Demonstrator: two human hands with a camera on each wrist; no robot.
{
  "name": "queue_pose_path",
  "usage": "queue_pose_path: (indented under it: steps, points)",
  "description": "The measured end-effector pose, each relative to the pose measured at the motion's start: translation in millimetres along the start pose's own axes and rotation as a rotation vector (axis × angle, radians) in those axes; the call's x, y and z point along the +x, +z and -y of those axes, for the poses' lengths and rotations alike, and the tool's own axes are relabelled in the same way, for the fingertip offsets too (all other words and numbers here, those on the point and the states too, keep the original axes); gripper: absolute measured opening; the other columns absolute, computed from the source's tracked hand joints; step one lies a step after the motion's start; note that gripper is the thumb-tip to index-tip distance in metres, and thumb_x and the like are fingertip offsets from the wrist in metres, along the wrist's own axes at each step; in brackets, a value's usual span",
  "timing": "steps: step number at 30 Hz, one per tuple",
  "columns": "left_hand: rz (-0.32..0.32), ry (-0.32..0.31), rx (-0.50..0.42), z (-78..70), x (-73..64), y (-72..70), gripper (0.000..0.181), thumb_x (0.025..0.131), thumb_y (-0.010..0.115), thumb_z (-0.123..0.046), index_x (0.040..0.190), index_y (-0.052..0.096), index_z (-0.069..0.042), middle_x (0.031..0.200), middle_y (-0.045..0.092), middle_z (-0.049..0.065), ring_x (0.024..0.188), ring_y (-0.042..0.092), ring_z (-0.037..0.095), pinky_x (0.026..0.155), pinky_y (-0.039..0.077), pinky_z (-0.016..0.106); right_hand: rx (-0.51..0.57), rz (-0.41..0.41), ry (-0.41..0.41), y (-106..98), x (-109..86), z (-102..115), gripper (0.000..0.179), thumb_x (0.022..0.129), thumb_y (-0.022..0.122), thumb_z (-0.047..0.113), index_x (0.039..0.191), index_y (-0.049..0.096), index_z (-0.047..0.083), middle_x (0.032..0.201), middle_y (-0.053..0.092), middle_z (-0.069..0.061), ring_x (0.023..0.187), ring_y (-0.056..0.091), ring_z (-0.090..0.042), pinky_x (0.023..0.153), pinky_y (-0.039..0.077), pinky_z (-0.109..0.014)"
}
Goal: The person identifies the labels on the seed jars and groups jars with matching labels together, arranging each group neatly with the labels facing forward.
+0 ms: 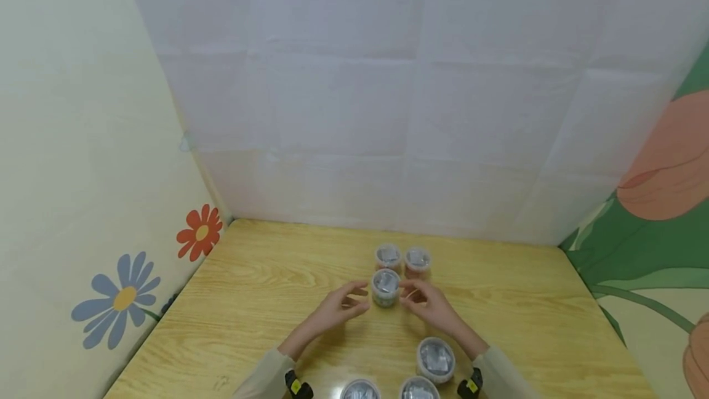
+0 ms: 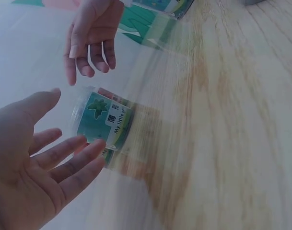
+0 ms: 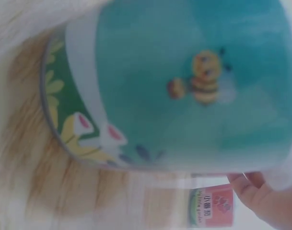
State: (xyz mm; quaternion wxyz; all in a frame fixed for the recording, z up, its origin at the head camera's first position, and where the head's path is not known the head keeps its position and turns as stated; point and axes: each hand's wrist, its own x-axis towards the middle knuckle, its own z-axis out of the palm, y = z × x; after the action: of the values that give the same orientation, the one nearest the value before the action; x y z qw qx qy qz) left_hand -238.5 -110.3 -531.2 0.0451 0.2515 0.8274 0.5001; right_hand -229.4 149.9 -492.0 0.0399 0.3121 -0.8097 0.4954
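Note:
A small round plastic tub (image 1: 385, 288) with a clear lid stands on the table between my two hands. Its label (image 2: 100, 115) is green with a leaf picture and printed words in the left wrist view. My left hand (image 1: 339, 308) is on its left side with fingers spread and slightly bent, apart from the tub. On the other side my right hand (image 1: 434, 310) has its fingers loosely bent, close to the tub and gripping nothing. Directly behind stand two similar tubs, one at the left (image 1: 388, 255) and one at the right (image 1: 418, 261).
Nearer the table's front are more lidded tubs: one (image 1: 436, 359) by my right forearm, and two cut off by the frame edge, left (image 1: 360, 390) and right (image 1: 419, 389). A white sheet (image 1: 388, 109) hangs behind the wood-grain table (image 1: 266, 263).

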Motion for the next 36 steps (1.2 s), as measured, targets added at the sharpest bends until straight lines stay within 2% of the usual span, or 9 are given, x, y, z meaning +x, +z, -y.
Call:
queue_pose_path:
  steps: [3, 6, 8, 12, 15, 19, 24, 31, 36]
  points:
    - [0.06, -0.002, -0.017, -1.2, -3.4, -3.1, 0.051, 0.091, 0.06, -0.031, 0.135, 0.045, -0.01, 0.123, 0.057, 0.017, 0.1, 0.063, 0.027, 0.083, 0.052, 0.026, 0.005, 0.036, -0.005, 1, -1.8, 1, 0.029, 0.087, 0.063, 0.003, 0.113, 0.058, -0.008, 0.095, 0.064, -0.022, 0.08, 0.063, -0.029, 0.072, 0.054, -0.033]
    - [0.115, 0.004, -0.014, -2.5, -6.4, -5.5, 0.052, 0.091, 0.059, -0.032, 0.136, 0.044, -0.012, 0.125, 0.056, 0.014, 0.102, 0.062, 0.022, 0.085, 0.051, 0.024, -0.006, 0.077, -0.023, 4, -3.9, -9, 0.03, 0.089, 0.063, 0.011, 0.114, 0.058, -0.004, 0.098, 0.065, -0.018, 0.083, 0.063, -0.025, 0.076, 0.054, -0.036]
    - [0.144, 0.016, -0.014, -3.5, -8.0, -7.5, 0.051, 0.091, 0.059, -0.029, 0.136, 0.043, -0.011, 0.126, 0.056, 0.013, 0.104, 0.062, 0.023, 0.087, 0.05, 0.025, -0.018, 0.105, -0.039, 6, -5.1, -16, 0.032, 0.09, 0.062, 0.018, 0.115, 0.058, -0.001, 0.099, 0.065, -0.014, 0.085, 0.062, -0.021, 0.079, 0.053, -0.04]
    - [0.209, 0.028, -0.016, -9.2, -12.5, -13.8, 0.052, 0.092, 0.059, -0.028, 0.137, 0.042, -0.009, 0.128, 0.054, 0.013, 0.106, 0.06, 0.02, 0.089, 0.049, 0.026, -0.038, 0.142, -0.071, 8, -7.2, -11, 0.031, 0.088, 0.064, 0.017, 0.114, 0.058, 0.001, 0.098, 0.063, -0.014, 0.086, 0.062, -0.02, 0.081, 0.051, -0.047]
    - [0.266, 0.036, -0.035, -13.5, -16.7, -18.8, 0.051, 0.092, 0.058, -0.028, 0.136, 0.043, -0.006, 0.13, 0.053, 0.015, 0.106, 0.06, 0.019, 0.089, 0.049, 0.025, -0.077, 0.163, -0.09, 10, -8.8, -6, 0.03, 0.088, 0.065, 0.018, 0.114, 0.059, 0.005, 0.099, 0.064, -0.012, 0.087, 0.061, -0.018, 0.082, 0.051, -0.045]
    - [0.347, 0.044, -0.043, -17.0, -23.1, -22.4, 0.047, 0.093, 0.056, -0.027, 0.133, 0.046, -0.005, 0.13, 0.053, 0.014, 0.109, 0.059, 0.022, 0.091, 0.048, 0.027, -0.098, 0.199, -0.125, 12, -11.2, -11, 0.032, 0.088, 0.064, 0.028, 0.115, 0.06, 0.011, 0.1, 0.064, -0.006, 0.087, 0.061, -0.016, 0.08, 0.052, -0.039]
    - [0.441, 0.052, -0.035, -21.9, -31.0, -24.3, 0.045, 0.092, 0.058, -0.029, 0.129, 0.05, -0.006, 0.127, 0.055, 0.014, 0.11, 0.058, 0.026, 0.093, 0.047, 0.028, -0.097, 0.232, -0.163, 13, -13.4, -6, 0.034, 0.088, 0.064, 0.03, 0.115, 0.059, 0.011, 0.102, 0.064, -0.005, 0.089, 0.061, -0.019, 0.078, 0.052, -0.037]
    - [0.517, 0.065, 0.014, -23.2, -38.4, -25.8, 0.046, 0.09, 0.061, -0.031, 0.127, 0.052, -0.006, 0.124, 0.057, 0.012, 0.11, 0.058, 0.02, 0.095, 0.047, 0.031, -0.074, 0.315, -0.13, 14, -16.4, 2, 0.037, 0.088, 0.064, 0.031, 0.117, 0.058, 0.01, 0.111, 0.063, -0.006, 0.095, 0.06, -0.02, 0.082, 0.052, -0.038]
    - [0.578, 0.06, 0.026, -28.3, -42.7, -26.4, 0.046, 0.089, 0.063, -0.03, 0.127, 0.051, -0.006, 0.124, 0.058, 0.01, 0.111, 0.057, 0.017, 0.097, 0.045, 0.032, -0.07, 0.363, -0.138, 14, -18.1, 6, 0.035, 0.088, 0.063, 0.032, 0.116, 0.059, 0.011, 0.111, 0.063, -0.006, 0.097, 0.06, -0.021, 0.083, 0.052, -0.036]
